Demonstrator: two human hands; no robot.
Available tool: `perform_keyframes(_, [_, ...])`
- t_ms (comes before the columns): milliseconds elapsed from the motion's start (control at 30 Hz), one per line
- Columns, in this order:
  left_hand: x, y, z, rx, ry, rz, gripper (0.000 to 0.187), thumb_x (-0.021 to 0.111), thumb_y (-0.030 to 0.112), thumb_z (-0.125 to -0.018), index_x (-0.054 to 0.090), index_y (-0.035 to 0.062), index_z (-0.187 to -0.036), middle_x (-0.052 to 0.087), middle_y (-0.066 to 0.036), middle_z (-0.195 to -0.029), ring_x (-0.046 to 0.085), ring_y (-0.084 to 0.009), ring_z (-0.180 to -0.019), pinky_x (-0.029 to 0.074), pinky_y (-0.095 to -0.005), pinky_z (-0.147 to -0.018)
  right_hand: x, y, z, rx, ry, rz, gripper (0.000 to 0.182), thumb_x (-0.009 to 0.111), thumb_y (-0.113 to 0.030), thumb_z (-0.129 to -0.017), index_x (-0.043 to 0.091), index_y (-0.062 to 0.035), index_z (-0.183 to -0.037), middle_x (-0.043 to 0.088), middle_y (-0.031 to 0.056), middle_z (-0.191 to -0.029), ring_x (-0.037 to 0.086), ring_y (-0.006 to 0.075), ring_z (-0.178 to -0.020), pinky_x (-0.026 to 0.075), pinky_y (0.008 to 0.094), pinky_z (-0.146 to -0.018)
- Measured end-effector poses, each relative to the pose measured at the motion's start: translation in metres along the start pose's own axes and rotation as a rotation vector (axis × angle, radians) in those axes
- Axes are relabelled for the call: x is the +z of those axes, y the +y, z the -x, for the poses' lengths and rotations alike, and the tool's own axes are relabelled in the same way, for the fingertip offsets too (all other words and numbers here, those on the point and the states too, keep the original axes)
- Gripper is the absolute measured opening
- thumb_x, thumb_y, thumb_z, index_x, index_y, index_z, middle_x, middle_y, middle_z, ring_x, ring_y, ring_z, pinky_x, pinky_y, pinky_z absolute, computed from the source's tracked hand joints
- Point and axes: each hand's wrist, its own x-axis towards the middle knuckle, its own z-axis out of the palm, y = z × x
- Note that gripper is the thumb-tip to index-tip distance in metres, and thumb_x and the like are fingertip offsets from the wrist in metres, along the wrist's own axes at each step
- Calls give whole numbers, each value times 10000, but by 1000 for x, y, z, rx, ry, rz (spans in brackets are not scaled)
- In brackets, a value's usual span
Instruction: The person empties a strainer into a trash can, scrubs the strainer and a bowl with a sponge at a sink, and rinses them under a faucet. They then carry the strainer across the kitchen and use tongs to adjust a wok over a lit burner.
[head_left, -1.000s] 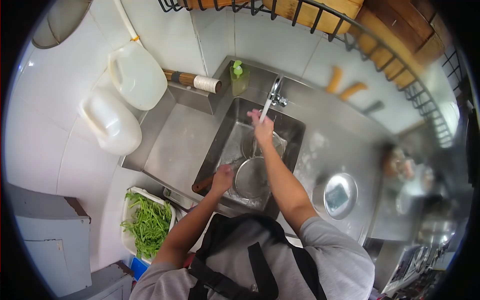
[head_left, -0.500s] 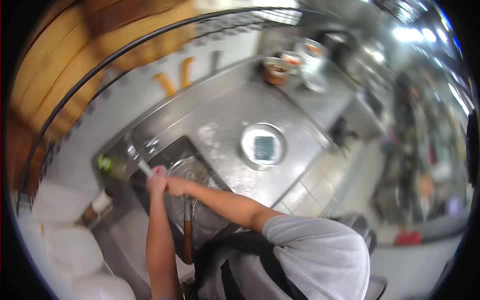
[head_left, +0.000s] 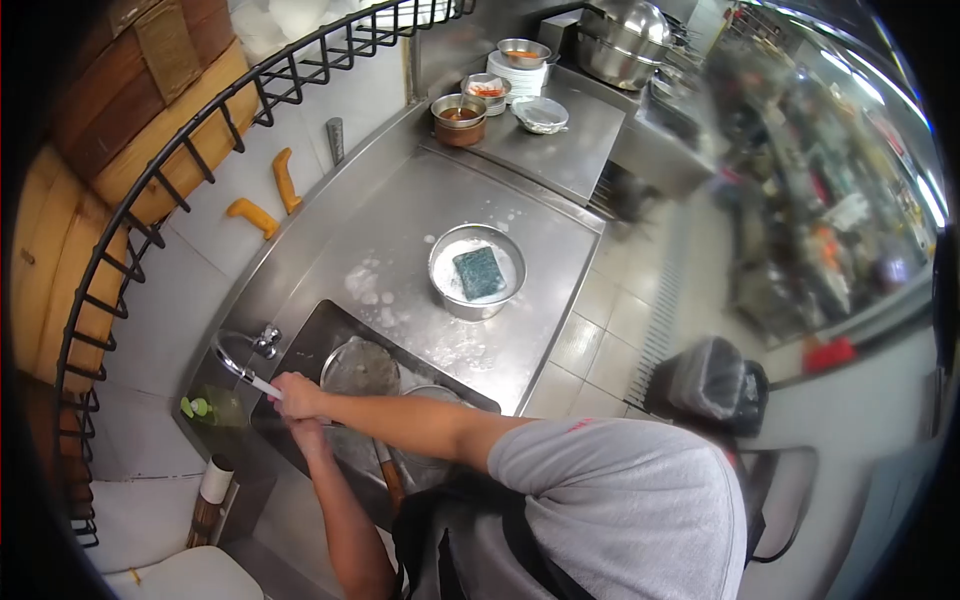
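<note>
My right hand [head_left: 298,396] is closed at the white end of the faucet spout [head_left: 262,386], with its fingers curled around the tip. Just below it, touching or very near, is my left hand [head_left: 310,434], whose fingers are mostly hidden behind the right hand and forearm. Both hands are over the dark sink basin [head_left: 318,328]. In the basin lie a round, dull metal vessel [head_left: 362,368] and a wooden handle [head_left: 389,474], partly covered by my right arm. Another metal rim shows beside the handle.
On the steel counter [head_left: 380,240] stands a metal bowl [head_left: 437,285] holding suds and a green scouring pad [head_left: 479,273]. Food bowls [head_left: 458,122] and stacked plates [head_left: 518,78] sit farther back. A black wire rack [head_left: 200,160] curves overhead at left; a brush [head_left: 206,510] stands by the sink.
The camera view has shifted and sharpened. My right hand has moved from beside my left hand to above it, at the spout's end; my left hand is now lower and more hidden.
</note>
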Motion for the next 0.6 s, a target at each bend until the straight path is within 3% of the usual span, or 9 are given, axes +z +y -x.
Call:
perform_keyframes(33, [3, 1, 8, -81, 27, 6, 377, 581, 235, -887, 474, 69, -1208, 554, -22, -1023, 559, -121, -923, 464, -279, -768, 8, -6, -2, 53, 15, -2, 236, 680, -215, -706, 678, -33, -858, 651, 211, -830, 638, 366, -853, 513, 418, -762])
perform_keyframes(67, [3, 6, 12, -72, 36, 7, 377, 581, 235, -887, 474, 69, -1208, 554, -22, -1023, 559, -121, -923, 464, -279, -768, 11, -9, -2, 43, 7, -3, 236, 680, -215, -706, 678, -33, -858, 651, 211, -830, 638, 366, -853, 513, 418, -762])
perform_keyframes(133, [-1, 14, 16, -226, 14, -273, 410, 612, 257, -859, 478, 95, -1211, 553, -17, -1041, 567, -119, -883, 475, -275, -719, 15, -18, -3, 69, 96, 183, 232, 672, -270, -764, 687, -62, -867, 667, 176, -825, 650, 349, -820, 520, 419, -730])
perform_keyframes(167, [-2, 17, 17, -224, 17, -275, 410, 612, 257, -859, 478, 95, -1211, 553, -17, -1041, 567, -119, -883, 475, -275, -719, 16, -21, -4, 67, 94, 180, 232, 672, -270, -764, 687, -62, -867, 667, 176, -825, 650, 349, -820, 520, 419, -730])
perform_keyframes(233, [-3, 17, 18, -35, -85, -213, 405, 636, 244, -837, 501, 90, -1186, 574, -17, -1010, 574, -110, -829, 475, -258, -642, 13, -24, -5, 92, 80, 89, 299, 682, -316, -760, 677, -36, -865, 646, 226, -861, 624, 392, -873, 503, 432, -777])
perform_keyframes(333, [-12, 20, 12, -144, -103, -284, 353, 620, 195, -850, 519, 64, -1161, 592, -15, -964, 576, -99, -786, 467, -239, -603, 5, -11, -6, 46, 38, 111, 284, 647, -276, -778, 665, -40, -936, 646, 225, -873, 624, 390, -876, 508, 418, -780])
perform_keyframes(467, [5, 36, 16, -138, -36, -195, 248, 589, 151, -846, 561, 71, -1079, 594, -3, -872, 560, -77, -715, 428, -214, -518, -13, 1, 8, -60, 51, 2, 313, 609, -246, -783, 627, -48, -1025, 644, 217, -937, 620, 370, -920, 492, 417, -818])
perform_keyframes(567, [-5, 23, 1, -61, -91, -422, 209, 586, 142, -849, 574, 87, -1051, 594, 9, -821, 556, -80, -692, 424, -222, -529, -22, -10, 16, -105, 148, 223, 363, 531, -227, -803, 566, -61, -1123, 641, 201, -996, 610, 359, -959, 466, 421, -865])
perform_keyframes(600, [-11, 15, 0, -116, -113, -342, 226, 595, 138, -849, 577, 71, -1065, 596, 3, -866, 554, -81, -718, 427, -220, -545, -18, -7, 11, 21, 98, 302, 408, 517, -237, -807, 527, -78, -1183, 636, 193, -1028, 600, 361, -987, 453, 429, -887])
